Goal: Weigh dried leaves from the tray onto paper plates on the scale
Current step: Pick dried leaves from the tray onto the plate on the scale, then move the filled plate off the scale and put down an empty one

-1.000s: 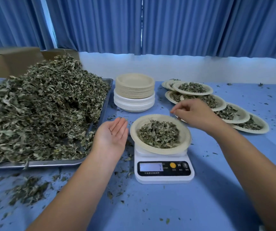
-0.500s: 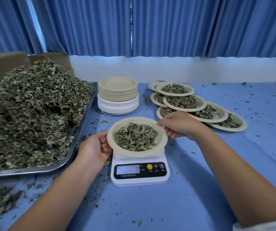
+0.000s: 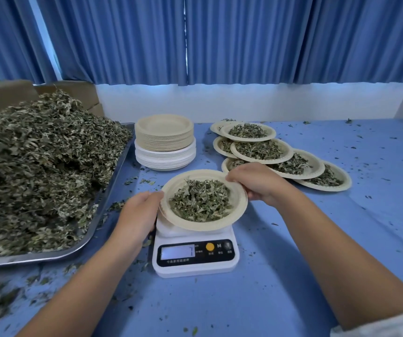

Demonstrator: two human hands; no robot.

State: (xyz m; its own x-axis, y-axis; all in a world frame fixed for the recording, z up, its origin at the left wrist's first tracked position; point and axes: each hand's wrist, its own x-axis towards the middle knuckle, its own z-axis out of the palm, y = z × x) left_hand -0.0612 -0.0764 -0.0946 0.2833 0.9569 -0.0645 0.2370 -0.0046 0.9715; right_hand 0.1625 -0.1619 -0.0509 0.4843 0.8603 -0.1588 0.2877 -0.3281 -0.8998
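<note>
I see my left hand (image 3: pixel 137 212) and right hand (image 3: pixel 257 183) with fingers clamped on opposite rims of the leaf-filled paper plate (image 3: pixel 238 202) at frame centre, over the scale (image 3: pixel 195 263); the heaped tray (image 3: pixel 37 257) fills the left.

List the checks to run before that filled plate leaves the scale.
1. Grip: left hand and right hand both hold the rim of the round beige paper plate: ok.
2. Load: dried green leaves heaped mid-plate, none over the rim: ok.
3. Reading: the white digital scale has a blurred display: cannot tell.
4. Landing spot: bare blue tablecloth in front of the row of filled plates: ok.
5. Next plate: stack of empty paper plates stands beside the metal tray: ok.
</note>
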